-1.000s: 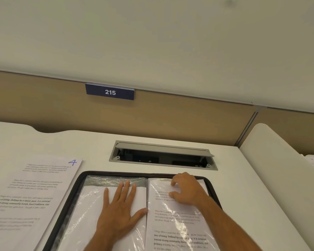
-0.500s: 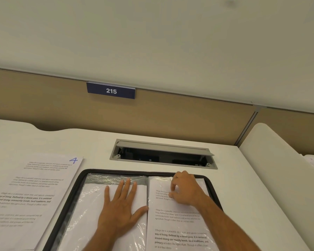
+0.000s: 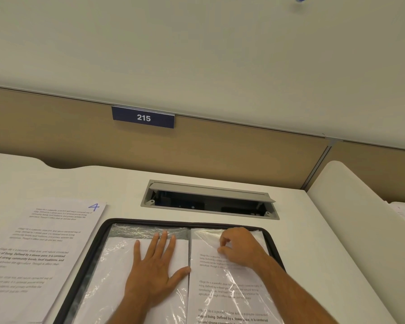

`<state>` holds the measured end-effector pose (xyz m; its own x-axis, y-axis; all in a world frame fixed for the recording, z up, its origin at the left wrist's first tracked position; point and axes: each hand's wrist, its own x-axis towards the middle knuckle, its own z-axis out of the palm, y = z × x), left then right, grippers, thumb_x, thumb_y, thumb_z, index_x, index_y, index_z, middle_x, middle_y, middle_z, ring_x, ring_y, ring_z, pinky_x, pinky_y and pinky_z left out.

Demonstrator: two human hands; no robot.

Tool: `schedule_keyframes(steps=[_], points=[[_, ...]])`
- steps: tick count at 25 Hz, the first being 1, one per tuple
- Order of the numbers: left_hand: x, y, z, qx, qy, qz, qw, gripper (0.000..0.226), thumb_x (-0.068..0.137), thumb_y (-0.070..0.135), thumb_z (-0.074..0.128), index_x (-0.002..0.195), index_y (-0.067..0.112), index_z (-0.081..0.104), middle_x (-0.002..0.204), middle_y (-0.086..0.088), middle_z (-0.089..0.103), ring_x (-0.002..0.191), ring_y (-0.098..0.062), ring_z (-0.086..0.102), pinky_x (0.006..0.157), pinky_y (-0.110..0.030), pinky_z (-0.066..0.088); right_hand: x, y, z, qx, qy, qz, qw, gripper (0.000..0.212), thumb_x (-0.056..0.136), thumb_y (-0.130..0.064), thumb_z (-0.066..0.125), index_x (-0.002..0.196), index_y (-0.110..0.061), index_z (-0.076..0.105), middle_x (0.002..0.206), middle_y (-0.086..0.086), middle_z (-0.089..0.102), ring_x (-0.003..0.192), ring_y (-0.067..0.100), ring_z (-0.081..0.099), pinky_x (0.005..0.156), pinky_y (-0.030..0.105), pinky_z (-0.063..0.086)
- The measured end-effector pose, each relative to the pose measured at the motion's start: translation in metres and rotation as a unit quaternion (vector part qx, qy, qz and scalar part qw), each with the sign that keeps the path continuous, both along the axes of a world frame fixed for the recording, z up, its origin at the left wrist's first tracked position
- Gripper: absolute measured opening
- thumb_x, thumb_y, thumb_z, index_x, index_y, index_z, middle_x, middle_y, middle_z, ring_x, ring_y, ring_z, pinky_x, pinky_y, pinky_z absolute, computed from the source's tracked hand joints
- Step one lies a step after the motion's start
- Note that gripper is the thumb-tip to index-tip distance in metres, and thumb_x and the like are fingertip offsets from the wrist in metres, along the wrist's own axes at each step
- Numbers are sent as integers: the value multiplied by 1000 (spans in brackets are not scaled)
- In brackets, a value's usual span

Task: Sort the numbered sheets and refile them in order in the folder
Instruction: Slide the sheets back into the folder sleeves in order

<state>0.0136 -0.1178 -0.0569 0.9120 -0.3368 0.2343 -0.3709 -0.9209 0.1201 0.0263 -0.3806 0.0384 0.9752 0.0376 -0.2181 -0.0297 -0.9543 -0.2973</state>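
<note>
A black zip-edged folder [image 3: 270, 236] with clear plastic sleeves lies open on the white counter [image 3: 117, 183], filling the lower middle of the frame. The left hand [image 3: 153, 272] lies flat with fingers spread on the folder's left page, a white sheet under plastic. The right hand [image 3: 237, 246] sits at the top of the right page, fingers curled, thumb and forefinger pinching the top edge of the clear plastic sleeve [image 3: 234, 298] over a printed sheet. At lower left, beside the folder, a white printed sheet marked with a blue 4 [image 3: 40, 249] lies on the counter. Above the folder is a grey recessed cable tray [image 3: 209, 199]. A dark blue plate reading 215 [image 3: 143, 117] hangs on the tan partition [image 3: 220, 153].
</note>
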Motion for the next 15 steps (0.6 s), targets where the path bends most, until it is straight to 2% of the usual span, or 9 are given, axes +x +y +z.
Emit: schedule_keyframes(steps=[7,15], points=[[-1,0,0,-1,-6,0,1000,85,89,82,36,145,21,52,151,-5,48,138,-27,47,109,-56,19,8,-1,3,16,35,-4,999,11,92,-37,69,92,-31,60,98,-12,62,96,11,59,95,25,49],[-1,1,-1,3,-1,-3,1000,85,89,81,36,146,20,50,152,-5,47,138,-27,46,109,-56,18,13,-5,3,29,51,-10,998,10,92,-30,68,90,-27,59,93,-6,66,88,13,61,80,20,49]])
